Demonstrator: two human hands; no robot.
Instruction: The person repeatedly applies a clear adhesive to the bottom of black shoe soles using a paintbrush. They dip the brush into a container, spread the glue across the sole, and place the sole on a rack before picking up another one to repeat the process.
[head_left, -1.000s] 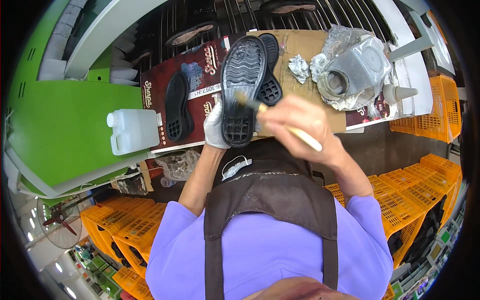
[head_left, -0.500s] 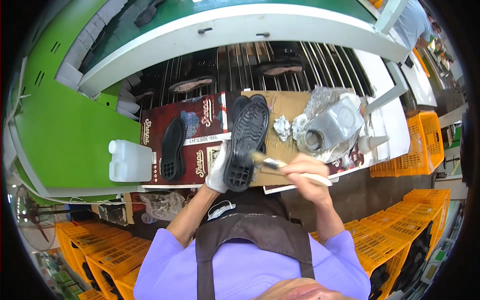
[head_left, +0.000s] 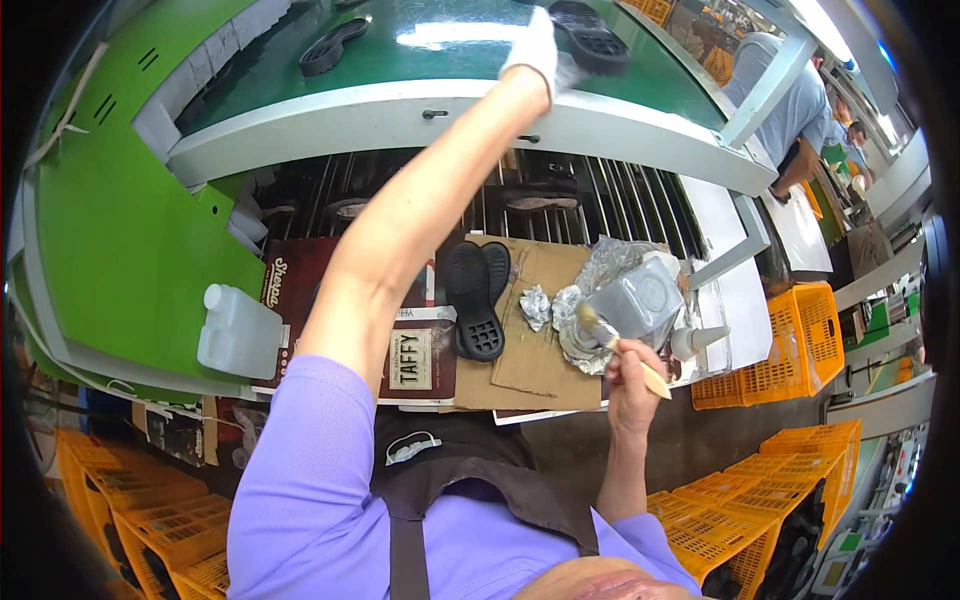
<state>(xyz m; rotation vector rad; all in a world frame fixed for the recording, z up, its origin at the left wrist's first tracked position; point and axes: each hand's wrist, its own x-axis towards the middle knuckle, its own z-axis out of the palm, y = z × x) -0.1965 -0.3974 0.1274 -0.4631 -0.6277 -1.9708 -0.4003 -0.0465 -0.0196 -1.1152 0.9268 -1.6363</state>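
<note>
My left hand (head_left: 532, 52), in a white glove, reaches far forward over the green conveyor belt, against a black shoe sole (head_left: 592, 38). Motion smears its fingers, so whether they grip the sole is unclear. My bare right hand (head_left: 632, 388) is closed round the pale handle of a brush (head_left: 648, 372). The brush's bristles are at the opening of a wrapped translucent container (head_left: 640, 296) lying tilted on crumpled plastic. Two more black soles (head_left: 476, 300) overlap on the cardboard (head_left: 520, 376) between my arms.
Another sole (head_left: 333, 46) rides the belt (head_left: 260, 90) at the left. A white jug (head_left: 238, 332) stands left of the cardboard, and a small white bottle (head_left: 698, 341) right. Dark shoes lie on the rollers beneath the frame beam (head_left: 350, 132). Orange crates (head_left: 780, 350) flank me; a person (head_left: 780, 95) works at far right.
My left hand has gone from the cardboard up to the belt, where a sole now lies beside it. The brush in my right hand has left the sole and moved right to the wrapped container.
</note>
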